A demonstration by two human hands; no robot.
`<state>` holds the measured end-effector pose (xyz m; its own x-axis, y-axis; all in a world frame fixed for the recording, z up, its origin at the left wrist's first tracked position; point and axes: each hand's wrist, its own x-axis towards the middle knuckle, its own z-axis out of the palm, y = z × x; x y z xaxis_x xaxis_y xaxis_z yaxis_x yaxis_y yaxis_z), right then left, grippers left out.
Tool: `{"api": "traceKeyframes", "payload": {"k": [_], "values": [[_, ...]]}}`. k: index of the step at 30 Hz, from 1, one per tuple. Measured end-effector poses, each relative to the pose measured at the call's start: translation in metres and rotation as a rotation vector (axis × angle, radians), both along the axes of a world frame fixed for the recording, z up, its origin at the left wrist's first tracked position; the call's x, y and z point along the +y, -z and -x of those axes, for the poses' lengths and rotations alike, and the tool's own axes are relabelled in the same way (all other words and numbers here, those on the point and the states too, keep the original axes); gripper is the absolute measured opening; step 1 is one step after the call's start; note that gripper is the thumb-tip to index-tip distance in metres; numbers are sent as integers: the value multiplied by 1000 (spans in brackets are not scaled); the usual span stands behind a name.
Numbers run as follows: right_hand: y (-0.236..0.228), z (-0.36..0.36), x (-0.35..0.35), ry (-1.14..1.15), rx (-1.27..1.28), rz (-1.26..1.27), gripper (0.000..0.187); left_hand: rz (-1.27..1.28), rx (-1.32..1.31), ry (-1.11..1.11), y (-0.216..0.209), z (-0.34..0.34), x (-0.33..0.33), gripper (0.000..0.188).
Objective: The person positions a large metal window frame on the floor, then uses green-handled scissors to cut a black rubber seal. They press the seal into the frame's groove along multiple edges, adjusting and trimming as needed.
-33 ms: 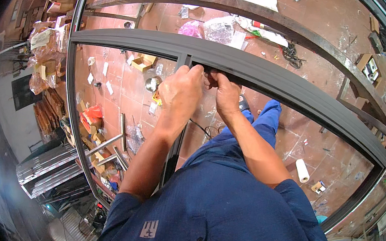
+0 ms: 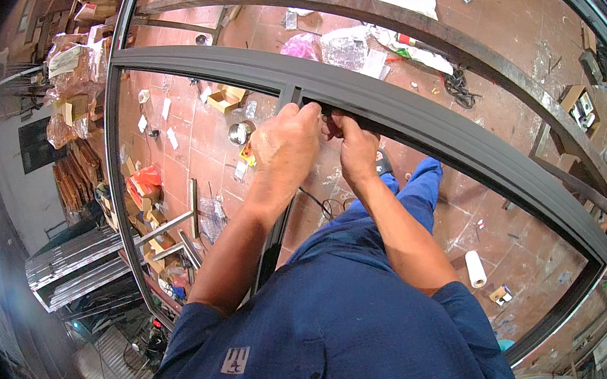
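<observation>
A large dark grey metal frame (image 2: 206, 61) spans the view, with a wide crossbar and a thin upright bar (image 2: 290, 97) meeting it. My left hand (image 2: 286, 146) is closed at that joint, thumb and fingers pinched together just under the crossbar. Close beside it, my right hand (image 2: 355, 150) is closed too, its curled fingertips against the crossbar's near edge. Whatever the fingertips hold is hidden in the shadow between them. A black strip or groove (image 2: 428, 149) runs along that edge to the right of my hands.
Beyond the crossbar lies a long brown beam (image 2: 340, 0). On the tiled floor are plastic wrapping (image 2: 344, 47), a coiled black cable (image 2: 461, 91), a metal bowl (image 2: 239, 133), a small open carton (image 2: 225, 98) and a white roll (image 2: 475, 269). Metal profiles (image 2: 77, 268) are stacked at left.
</observation>
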<state>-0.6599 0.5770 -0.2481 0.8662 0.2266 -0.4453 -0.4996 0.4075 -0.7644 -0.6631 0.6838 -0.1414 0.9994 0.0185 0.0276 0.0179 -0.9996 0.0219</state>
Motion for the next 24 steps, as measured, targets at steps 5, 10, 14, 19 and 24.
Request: {"api": "traceKeyframes", "payload": {"k": [5,10,14,19,24], "values": [[11,-3,7,-31,-29,-43,30,-6,-26,18,6,-2,2,4],[14,-2,14,58,19,1,29,159,-186,27,12,3,5,6],[9,-5,14,101,-2,-72,17,58,-127,18,13,1,1,4],[0,-5,-9,108,111,-87,14,-78,-129,16,25,-4,4,3],[0,12,-98,119,121,70,23,-91,-242,116,46,-1,17,10]]}}
